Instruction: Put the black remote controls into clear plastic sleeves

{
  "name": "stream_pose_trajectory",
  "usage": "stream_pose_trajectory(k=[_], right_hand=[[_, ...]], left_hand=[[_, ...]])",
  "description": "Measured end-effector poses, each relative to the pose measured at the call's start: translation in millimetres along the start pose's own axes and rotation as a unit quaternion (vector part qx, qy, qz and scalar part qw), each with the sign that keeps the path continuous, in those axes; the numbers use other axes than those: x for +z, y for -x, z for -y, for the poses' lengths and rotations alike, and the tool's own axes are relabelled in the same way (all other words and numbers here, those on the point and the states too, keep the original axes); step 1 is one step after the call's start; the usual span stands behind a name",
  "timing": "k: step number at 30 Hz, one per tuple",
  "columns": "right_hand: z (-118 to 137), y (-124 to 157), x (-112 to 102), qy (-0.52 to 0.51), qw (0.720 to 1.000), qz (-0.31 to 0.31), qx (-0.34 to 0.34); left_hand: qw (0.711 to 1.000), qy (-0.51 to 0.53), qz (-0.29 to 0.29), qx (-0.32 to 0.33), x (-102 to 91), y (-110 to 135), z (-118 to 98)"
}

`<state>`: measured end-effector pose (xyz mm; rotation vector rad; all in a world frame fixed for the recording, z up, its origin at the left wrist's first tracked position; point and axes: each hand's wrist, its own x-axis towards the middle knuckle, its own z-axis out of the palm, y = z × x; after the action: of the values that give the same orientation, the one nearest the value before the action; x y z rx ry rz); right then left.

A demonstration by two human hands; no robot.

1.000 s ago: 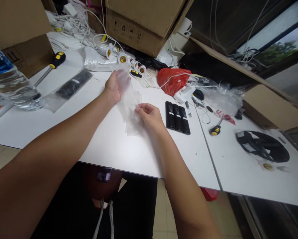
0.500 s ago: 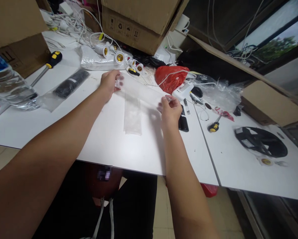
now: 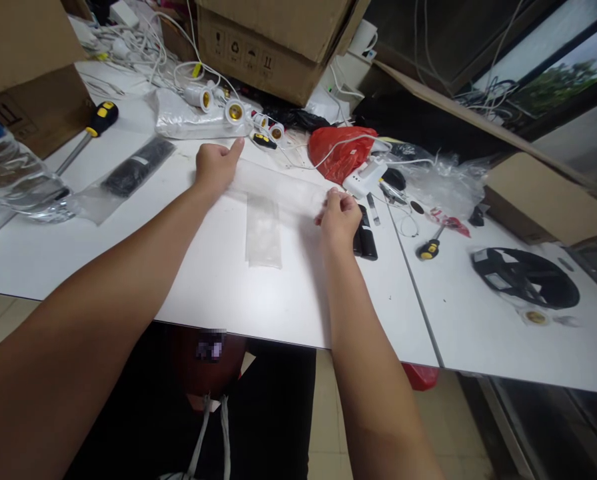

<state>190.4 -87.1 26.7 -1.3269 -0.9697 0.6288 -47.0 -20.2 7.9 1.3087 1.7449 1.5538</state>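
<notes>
Pose: left hand (image 3: 214, 167) and right hand (image 3: 340, 219) reach out over the white table (image 3: 213, 287), well apart, left thumb up | Grip: each pinches one end of a see-through bag (image 3: 281, 188), held stretched between them, partly over a flat bag (image 3: 263, 239) | Signs: big brown box (image 3: 288, 79) shows a glass, looping arrows, umbrella, two up arrows

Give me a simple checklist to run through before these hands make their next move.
1. Left hand holding one end of the plastic bag: ok.
2. Right hand holding the other end: ok.
3. Bag's mouth open: cannot tell; the film is too hazy.
4. Black packs in full view: not ok; the right hand hides part of them.
5. Water bottle apart from both hands: ok, it stands off to the left.
</notes>
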Motion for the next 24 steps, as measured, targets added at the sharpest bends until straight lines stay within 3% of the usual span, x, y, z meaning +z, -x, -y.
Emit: stream_pose_trajectory(k=[4,11,18,24], right_hand=[[0,0,-2,0.036,0.999,0.004,0.010],[-4,-2,-5,0.063,0.998,-0.001,0.024],[-4,-4,-8,0.062,0.997,0.001,0.037],[-7,-7,-11,0.073,0.996,0.001,0.045]], left_hand=[[1.000,0.004,-0.019,0.005,-1.5,2,-1],[0.980,0.184,-0.001,-0.069,-1.3,1,-2],[0.998,-0.025,0.018,-0.056,-6.8,2,-4],[0.998,0.021,0.026,-0.062,-6.8,0,-3]])
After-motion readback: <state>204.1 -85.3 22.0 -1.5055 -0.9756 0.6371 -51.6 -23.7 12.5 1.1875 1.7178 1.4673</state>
